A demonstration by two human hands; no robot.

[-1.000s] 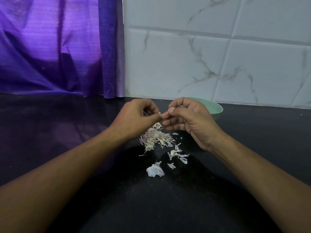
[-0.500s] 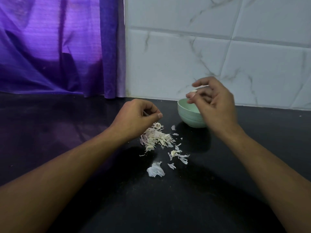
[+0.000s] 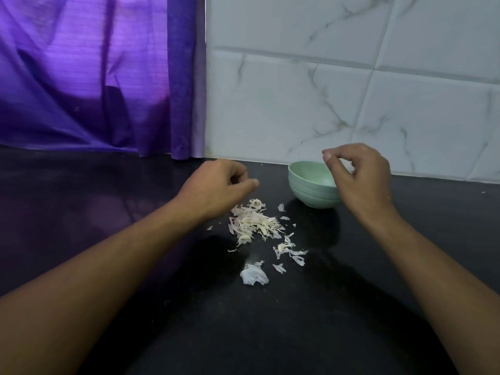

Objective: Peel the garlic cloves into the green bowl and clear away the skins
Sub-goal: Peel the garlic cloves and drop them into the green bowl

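Note:
The green bowl point(image 3: 311, 190) stands on the black counter near the tiled wall; its inside is hidden from this angle. My right hand point(image 3: 361, 175) hovers over the bowl's right rim with fingers loosely bent and nothing visible in them. My left hand point(image 3: 216, 185) is just above the counter to the bowl's left, fingers curled in and thumb against the forefinger; no clove shows in it. A pile of garlic skins point(image 3: 254, 226) lies just in front of my left hand. A larger white skin point(image 3: 254, 274) and a few scraps point(image 3: 289, 249) lie nearer to me.
The black counter point(image 3: 270, 334) runs across the whole view. A purple curtain point(image 3: 94, 77) hangs at the back left. The white marbled tile wall point(image 3: 351, 90) rises right behind the bowl.
My right hand left my left hand, carried the peeled clove over the bowl, and now shows no clove. My left hand stayed by the skins.

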